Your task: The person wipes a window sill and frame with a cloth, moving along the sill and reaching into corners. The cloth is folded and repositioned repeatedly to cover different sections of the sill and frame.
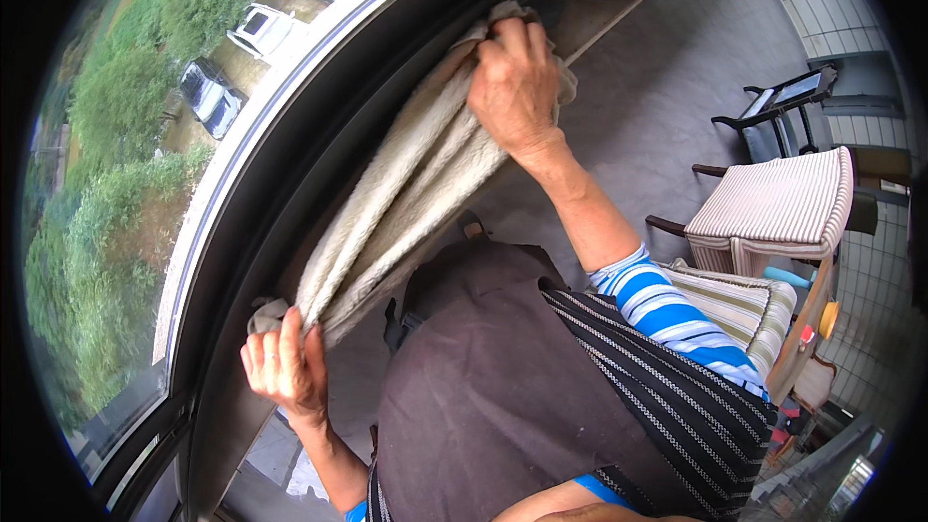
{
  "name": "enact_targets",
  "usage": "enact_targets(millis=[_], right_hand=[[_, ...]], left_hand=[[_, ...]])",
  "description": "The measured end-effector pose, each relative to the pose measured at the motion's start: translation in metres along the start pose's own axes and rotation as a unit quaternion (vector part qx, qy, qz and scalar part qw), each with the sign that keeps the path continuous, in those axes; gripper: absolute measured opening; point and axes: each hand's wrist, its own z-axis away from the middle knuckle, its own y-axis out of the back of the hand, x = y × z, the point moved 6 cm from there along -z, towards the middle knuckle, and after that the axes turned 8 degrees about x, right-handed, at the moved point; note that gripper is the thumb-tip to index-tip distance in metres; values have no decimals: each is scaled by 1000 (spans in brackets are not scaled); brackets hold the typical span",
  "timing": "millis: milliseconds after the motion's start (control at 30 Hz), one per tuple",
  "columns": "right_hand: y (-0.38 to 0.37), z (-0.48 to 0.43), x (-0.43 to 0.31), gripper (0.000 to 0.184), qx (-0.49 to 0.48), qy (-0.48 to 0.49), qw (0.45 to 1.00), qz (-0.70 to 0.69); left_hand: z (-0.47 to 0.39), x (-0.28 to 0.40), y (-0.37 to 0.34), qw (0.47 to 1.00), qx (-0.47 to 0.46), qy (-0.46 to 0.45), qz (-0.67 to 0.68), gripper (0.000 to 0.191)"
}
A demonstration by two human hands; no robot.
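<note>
A cream-coloured cloth [406,181], like a towel, is stretched between my two hands along the inside of a window. My right hand [518,83] grips its upper end in a bunch, close to the dark window frame [319,145]. Lower down, my left hand [290,366] pinches the other end between thumb and fingers, and a bit of cloth sticks out beyond them. Long folds run down the cloth from hand to hand. The window pane [138,181] lies to the left of both hands. A dark apron [478,377] covers my front below the cloth.
Upholstered striped chairs [768,203] stand at the right beside a wooden table [805,326] with small items on it. A black-framed chair [783,105] is farther back on the grey floor [652,80]. Outside are trees and several parked cars [264,29].
</note>
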Motion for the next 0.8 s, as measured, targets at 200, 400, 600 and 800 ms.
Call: enact_targets(millis=[200,400,600,800], right_hand=[[2,20,-62,7,-43,64,995,-67],[24,54,-168,13,-73,149,971,-170],[30,44,-166,15,-125,104,881,-445],[46,0,-34,27,-57,-63,918,-387]], left_hand=[[52,-53,37,992,-5,79,-99,21],[112,-106,86,952,6,210,-222,19],[113,-111,95,948,41,193,-250,19],[53,-47,73,985,108,85,-101,32]])
